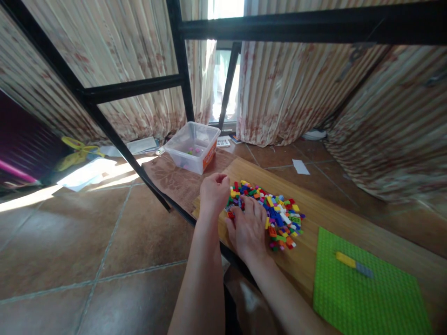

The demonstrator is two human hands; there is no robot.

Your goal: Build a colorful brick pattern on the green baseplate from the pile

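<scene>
A heap of small colourful building bricks (279, 216) lies spread over the wooden board. My left hand (214, 193) is at the heap's left edge, its fingers curled closed; whatever they may hold is hidden. Against the near left side of the heap rests my right hand (248, 230), palm down, with its fingers stretched over the bricks and the thumb apart. To the right lies a green baseplate (366, 293). On it sit a yellow brick piece (345, 259) and a grey brick piece (364, 270), end to end in a line.
A clear plastic tub (192, 144) with a few pieces inside stands on a brown cloth (171, 179) at the board's far left. A black metal frame (132, 88) crosses in front and above. Striped curtains (296, 88) hang behind; white paper (301, 167) lies on the tiled floor.
</scene>
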